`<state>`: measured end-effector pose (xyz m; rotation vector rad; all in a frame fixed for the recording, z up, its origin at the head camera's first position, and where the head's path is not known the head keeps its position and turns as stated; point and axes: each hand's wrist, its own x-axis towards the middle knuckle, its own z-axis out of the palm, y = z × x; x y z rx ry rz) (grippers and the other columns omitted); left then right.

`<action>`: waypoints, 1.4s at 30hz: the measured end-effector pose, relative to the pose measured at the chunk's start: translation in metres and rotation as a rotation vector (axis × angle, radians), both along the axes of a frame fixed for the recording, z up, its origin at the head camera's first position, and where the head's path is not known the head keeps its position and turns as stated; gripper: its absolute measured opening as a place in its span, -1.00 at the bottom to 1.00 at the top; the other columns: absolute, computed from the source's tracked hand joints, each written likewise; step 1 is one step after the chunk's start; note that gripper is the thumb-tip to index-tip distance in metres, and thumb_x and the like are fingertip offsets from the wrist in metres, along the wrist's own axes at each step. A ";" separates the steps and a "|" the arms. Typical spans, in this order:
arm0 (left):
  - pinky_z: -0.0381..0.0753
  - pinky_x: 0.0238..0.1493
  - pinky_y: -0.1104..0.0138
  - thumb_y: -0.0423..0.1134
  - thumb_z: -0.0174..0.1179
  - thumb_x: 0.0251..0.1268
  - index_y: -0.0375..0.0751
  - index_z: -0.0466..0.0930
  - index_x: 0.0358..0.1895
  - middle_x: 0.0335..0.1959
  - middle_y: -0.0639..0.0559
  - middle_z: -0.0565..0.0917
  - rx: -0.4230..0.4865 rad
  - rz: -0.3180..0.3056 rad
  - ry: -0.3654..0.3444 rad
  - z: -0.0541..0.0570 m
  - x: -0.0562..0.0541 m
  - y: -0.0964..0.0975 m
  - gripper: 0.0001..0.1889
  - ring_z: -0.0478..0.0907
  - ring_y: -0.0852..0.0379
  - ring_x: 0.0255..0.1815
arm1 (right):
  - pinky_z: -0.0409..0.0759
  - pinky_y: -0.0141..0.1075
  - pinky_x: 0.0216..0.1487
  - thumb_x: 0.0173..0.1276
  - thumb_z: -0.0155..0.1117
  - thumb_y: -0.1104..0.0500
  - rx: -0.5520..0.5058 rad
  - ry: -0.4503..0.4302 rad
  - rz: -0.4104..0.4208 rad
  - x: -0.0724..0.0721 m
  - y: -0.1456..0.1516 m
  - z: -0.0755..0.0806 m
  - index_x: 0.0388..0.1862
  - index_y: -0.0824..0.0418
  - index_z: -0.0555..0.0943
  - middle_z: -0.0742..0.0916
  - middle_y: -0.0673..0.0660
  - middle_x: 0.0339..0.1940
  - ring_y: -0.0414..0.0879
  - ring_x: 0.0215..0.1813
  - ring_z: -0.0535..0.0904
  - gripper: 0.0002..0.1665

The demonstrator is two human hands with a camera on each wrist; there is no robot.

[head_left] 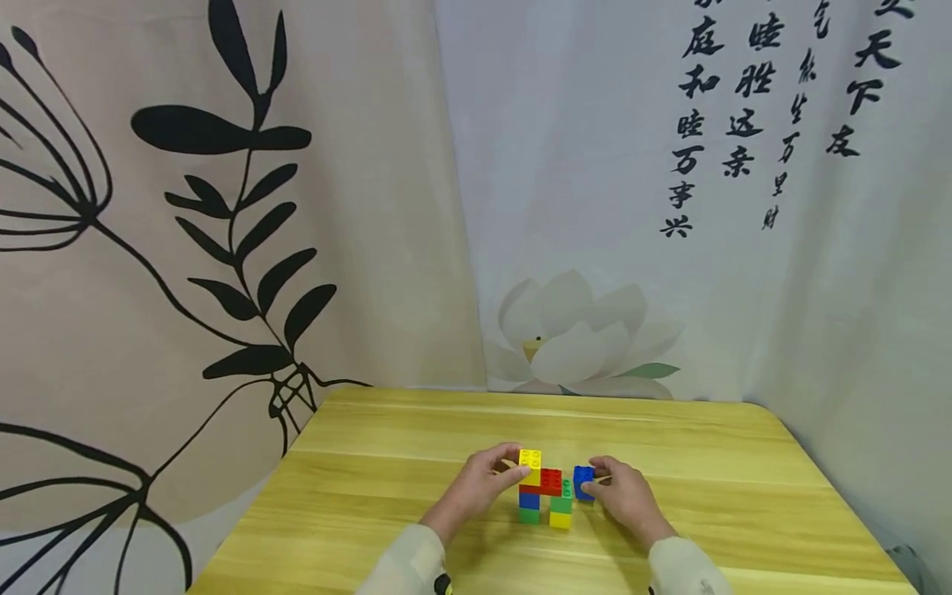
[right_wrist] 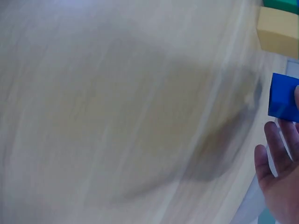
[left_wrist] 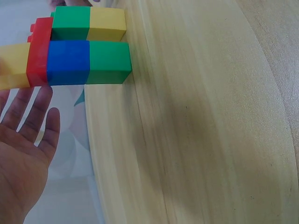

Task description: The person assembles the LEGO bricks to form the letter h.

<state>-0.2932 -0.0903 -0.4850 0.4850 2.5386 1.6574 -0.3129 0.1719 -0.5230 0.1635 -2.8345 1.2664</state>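
A toy-brick structure stands on the table. Its near left column has a green brick (left_wrist: 110, 62) at the bottom and a blue brick (left_wrist: 68, 62) above. The other column has a yellow brick (head_left: 561, 520) below a green brick (left_wrist: 71, 23). Across the upper part lies a red brick (head_left: 550, 481), with a yellow brick (head_left: 530, 459) on its left end. My left hand (head_left: 479, 486) pinches that top yellow brick. Right of the structure, my right hand (head_left: 623, 496) holds a separate blue brick (head_left: 583, 483) between thumb and fingers, above the table and apart from the rest.
The wooden table (head_left: 357, 487) ends at a back edge against a printed curtain (head_left: 387, 248) with plant drawings, a lotus and written characters. Light sleeves (head_left: 407, 564) cover both forearms. Hand shadows fall on the wood in the wrist views.
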 end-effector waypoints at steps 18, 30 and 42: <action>0.62 -0.05 0.10 -0.06 0.23 0.41 0.00 0.60 0.10 -0.02 0.07 0.60 0.018 -0.005 -0.001 -0.001 0.002 0.000 -0.72 0.52 0.04 -0.05 | 0.63 -0.05 -0.03 0.38 0.36 0.06 -0.100 0.091 -0.019 0.021 0.007 0.050 0.20 0.33 0.59 0.73 0.06 -0.13 0.08 0.03 0.63 -0.49; 0.61 0.00 0.13 0.03 0.24 0.38 0.08 0.61 0.12 -0.02 0.11 0.60 0.000 0.003 -0.027 -0.002 -0.002 -0.001 -0.68 0.52 0.06 -0.04 | 0.57 -0.02 0.09 0.33 0.42 0.09 -0.130 0.095 0.015 0.031 -0.004 0.064 0.15 0.27 0.63 0.73 0.01 -0.15 -0.09 -0.06 0.61 -0.53; 0.62 0.00 0.10 0.01 0.25 0.37 0.05 0.61 0.10 -0.03 0.09 0.61 0.018 0.000 -0.020 -0.002 -0.002 -0.001 -0.69 0.53 0.04 -0.05 | 0.53 0.05 0.11 0.28 0.46 0.11 -0.098 0.090 0.147 0.036 -0.023 0.065 0.09 0.23 0.65 0.72 -0.04 -0.16 0.02 0.01 0.62 -0.57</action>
